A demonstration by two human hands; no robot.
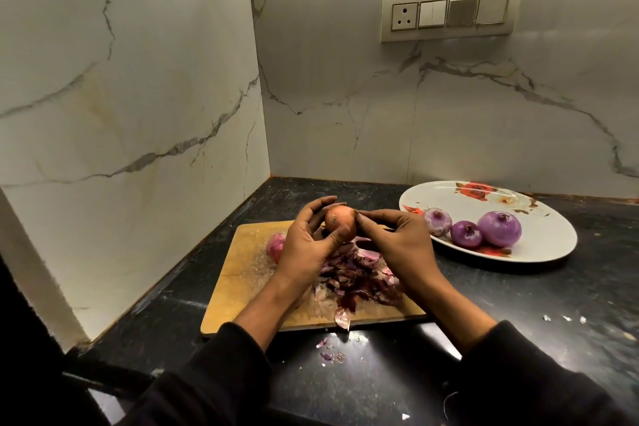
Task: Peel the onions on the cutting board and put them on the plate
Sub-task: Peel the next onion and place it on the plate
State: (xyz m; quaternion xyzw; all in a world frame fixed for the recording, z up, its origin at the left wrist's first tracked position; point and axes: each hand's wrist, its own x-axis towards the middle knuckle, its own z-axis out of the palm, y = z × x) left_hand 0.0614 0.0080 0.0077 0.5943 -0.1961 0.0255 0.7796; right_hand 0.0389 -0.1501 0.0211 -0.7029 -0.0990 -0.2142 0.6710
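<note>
My left hand [307,242] grips an orange-brown unpeeled onion [340,221] above the wooden cutting board [242,287]. My right hand [401,239] pinches the onion's skin at its right side. Another unpeeled reddish onion [276,245] lies on the board, partly hidden behind my left hand. A heap of purple onion peels [359,280] covers the board's middle under my hands. Three peeled purple onions [473,228] sit on the white flowered plate [546,252] to the right.
The board and plate rest on a dark counter [518,322] in a corner of marble walls. Small peel scraps [332,353] lie on the counter in front of the board. A switch panel [449,14] is on the back wall.
</note>
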